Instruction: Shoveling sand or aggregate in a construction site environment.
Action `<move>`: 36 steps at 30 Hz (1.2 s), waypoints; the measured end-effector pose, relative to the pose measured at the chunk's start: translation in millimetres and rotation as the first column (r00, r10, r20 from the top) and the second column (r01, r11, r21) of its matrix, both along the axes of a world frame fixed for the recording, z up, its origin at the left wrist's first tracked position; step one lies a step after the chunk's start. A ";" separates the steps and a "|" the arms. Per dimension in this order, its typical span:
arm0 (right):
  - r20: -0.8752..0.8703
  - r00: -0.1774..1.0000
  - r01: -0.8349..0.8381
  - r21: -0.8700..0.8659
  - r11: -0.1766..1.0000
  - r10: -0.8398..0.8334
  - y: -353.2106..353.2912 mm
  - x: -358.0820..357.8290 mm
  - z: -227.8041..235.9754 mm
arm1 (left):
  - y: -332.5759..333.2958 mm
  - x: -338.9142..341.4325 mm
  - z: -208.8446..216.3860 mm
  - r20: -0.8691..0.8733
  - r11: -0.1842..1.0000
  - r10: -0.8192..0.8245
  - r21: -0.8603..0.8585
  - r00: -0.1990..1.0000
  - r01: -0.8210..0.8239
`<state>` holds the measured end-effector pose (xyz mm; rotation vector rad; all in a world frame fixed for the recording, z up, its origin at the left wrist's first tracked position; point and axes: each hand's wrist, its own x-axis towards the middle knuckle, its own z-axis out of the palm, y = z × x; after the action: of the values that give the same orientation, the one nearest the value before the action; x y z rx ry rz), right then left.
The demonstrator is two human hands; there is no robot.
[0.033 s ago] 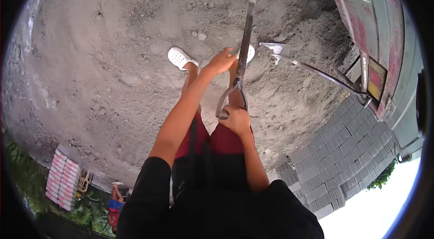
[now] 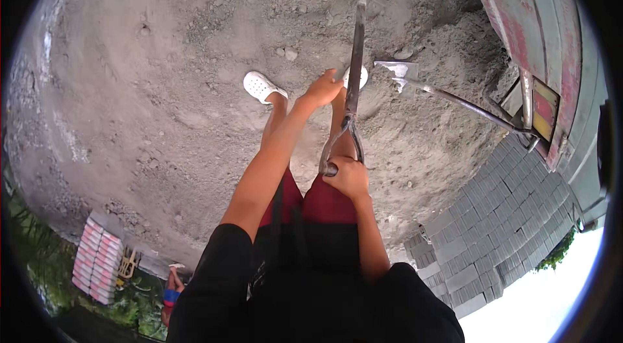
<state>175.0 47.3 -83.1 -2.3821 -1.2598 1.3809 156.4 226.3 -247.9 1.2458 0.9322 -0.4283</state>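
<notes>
The shovel (image 2: 355, 61), its shaft toward 12 o'clock, is gripped at the handle by the right hand (image 2: 350, 177), fingers wrapped closed; whether it is clasped by the left hand (image 2: 324, 88), beside the shaft, cannot be told. At 2 o'clock, ground is blocked by another spade (image 2: 454, 99), then a vehicle (image 2: 550, 38); blocks (image 2: 480, 226) are stacked at 4, bags (image 2: 97, 258) at 8. The handle has been shifted slightly toward 4 o'clock.
</notes>
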 end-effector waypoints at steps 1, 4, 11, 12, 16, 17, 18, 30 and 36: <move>0.018 0.999 0.037 0.036 0.999 -0.037 -14.3 14.3 9.6 | -10.5 18.1 -5.4 -0.091 0.999 -0.046 0.013 0.995 0.048; 0.083 0.988 0.118 0.111 0.987 -0.128 -23.8 28.2 33.2 | -44.3 70.9 -13.0 -0.315 0.968 0.105 -0.184 0.943 -0.169; 0.131 0.937 0.307 0.128 0.943 -0.323 -97.8 51.2 41.3 | -141.6 120.0 5.3 -0.227 0.742 0.597 -0.209 0.770 -0.637; 0.120 0.942 0.297 0.137 0.945 -0.313 -103.1 59.2 37.1 | -144.8 124.8 3.6 -0.204 0.681 0.683 -0.167 0.701 -0.713; 0.251 0.859 0.451 0.038 0.892 -0.445 -166.5 56.0 81.7 | -205.3 123.7 43.8 -0.340 0.666 0.651 -0.174 0.679 -0.726; 0.282 0.791 0.555 0.044 0.831 -0.543 -184.1 45.2 94.5 | -217.6 117.0 51.0 -0.388 0.638 0.650 -0.188 0.653 -0.747; 0.329 0.709 0.650 0.039 0.759 -0.624 -206.5 33.2 103.5 | -235.7 115.4 60.8 -0.411 0.615 0.656 -0.194 0.633 -0.764; 0.190 -0.834 0.516 -0.063 -0.854 -0.518 -257.8 42.2 24.5 | -243.5 111.4 -27.4 -0.624 0.487 0.287 -0.558 0.726 -0.672; 0.300 -0.747 0.649 0.135 -0.749 -0.593 -249.1 71.8 26.8 | -144.7 189.2 -160.6 -0.434 0.285 0.402 -0.777 0.806 -0.561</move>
<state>246.7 -201.8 -56.3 -1.8801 1.6923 0.1549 345.6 81.6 -408.5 -0.1106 0.9542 -0.4236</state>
